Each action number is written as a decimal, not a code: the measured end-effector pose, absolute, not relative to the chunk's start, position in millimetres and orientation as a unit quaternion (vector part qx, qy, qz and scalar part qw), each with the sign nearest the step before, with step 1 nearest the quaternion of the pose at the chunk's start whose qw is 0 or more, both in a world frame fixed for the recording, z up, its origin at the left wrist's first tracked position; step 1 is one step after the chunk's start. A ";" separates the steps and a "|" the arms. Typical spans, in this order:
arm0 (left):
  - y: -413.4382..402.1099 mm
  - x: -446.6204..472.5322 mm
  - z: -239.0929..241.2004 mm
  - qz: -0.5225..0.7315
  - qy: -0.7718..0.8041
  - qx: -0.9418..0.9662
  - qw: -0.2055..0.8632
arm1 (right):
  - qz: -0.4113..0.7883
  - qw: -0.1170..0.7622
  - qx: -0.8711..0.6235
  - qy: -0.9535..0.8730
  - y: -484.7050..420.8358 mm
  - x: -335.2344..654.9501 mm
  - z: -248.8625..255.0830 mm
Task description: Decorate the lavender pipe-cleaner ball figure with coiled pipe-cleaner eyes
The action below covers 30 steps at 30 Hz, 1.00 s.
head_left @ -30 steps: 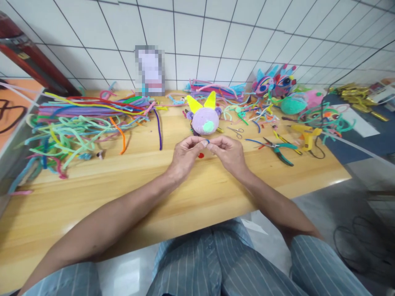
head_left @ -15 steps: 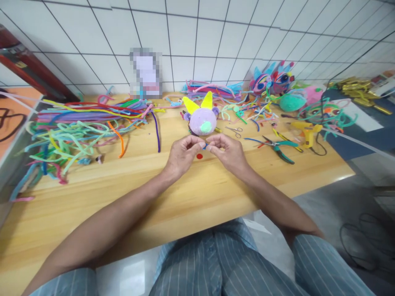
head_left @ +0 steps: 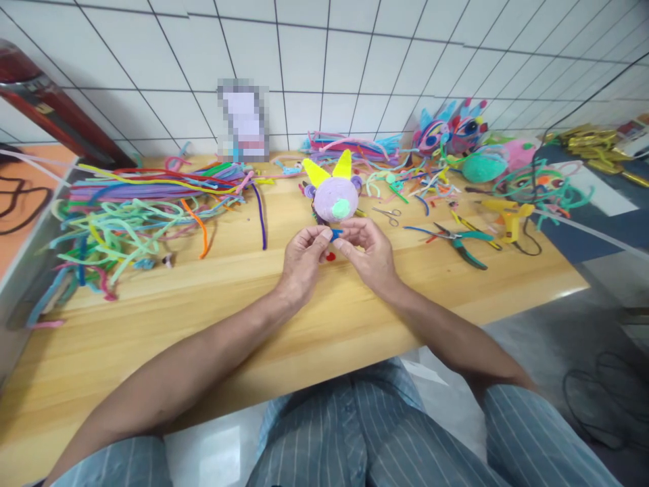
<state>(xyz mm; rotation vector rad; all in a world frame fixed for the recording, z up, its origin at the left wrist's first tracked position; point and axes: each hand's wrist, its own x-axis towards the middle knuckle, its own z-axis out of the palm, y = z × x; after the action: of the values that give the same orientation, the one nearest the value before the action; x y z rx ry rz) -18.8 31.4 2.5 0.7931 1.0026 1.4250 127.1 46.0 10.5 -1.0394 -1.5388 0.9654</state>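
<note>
Between the fingertips of my left hand (head_left: 303, 258) and my right hand (head_left: 368, 252) is a short blue pipe cleaner piece (head_left: 335, 234). Both hands pinch it, thumbs nearly meeting, and the fingers cover much of it. Just beyond them sits a purple pipe cleaner head (head_left: 328, 199) with two yellow pointed ears and a mint-green round spot on its front. Partly behind my fingers, a small red disc (head_left: 330, 257) lies on the wooden table (head_left: 243, 297).
Pipe cleaners (head_left: 152, 186) are heaped at the left. Small scissors (head_left: 389, 215), teal-handled pliers (head_left: 467, 247) and a yellow glue gun (head_left: 510, 218) lie to the right. Finished-looking colourful figures (head_left: 449, 128) stand against the tiled wall. A blurred-out upright object (head_left: 243, 120) leans there too.
The fingers have shifted around the blue piece, and more of it shows now. My right hand has moved slightly left toward the left hand. The view has shifted a little.
</note>
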 end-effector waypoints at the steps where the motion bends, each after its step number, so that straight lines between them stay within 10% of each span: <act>1: 30.2 -17.6 1.9 0.607 0.427 0.332 0.582 | 0.394 0.498 -0.430 -0.641 45.7 126.1 9.4; 30: 33.3 -27.5 9.8 0.550 0.423 0.464 0.551 | 0.322 0.485 -0.355 -0.731 56.7 148.3 16.8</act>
<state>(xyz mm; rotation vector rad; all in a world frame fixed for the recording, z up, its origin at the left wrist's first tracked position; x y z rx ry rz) -27.5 33.3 9.8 1.0967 0.9999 1.3023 148.3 56.7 16.8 -0.8633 -1.7801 0.7836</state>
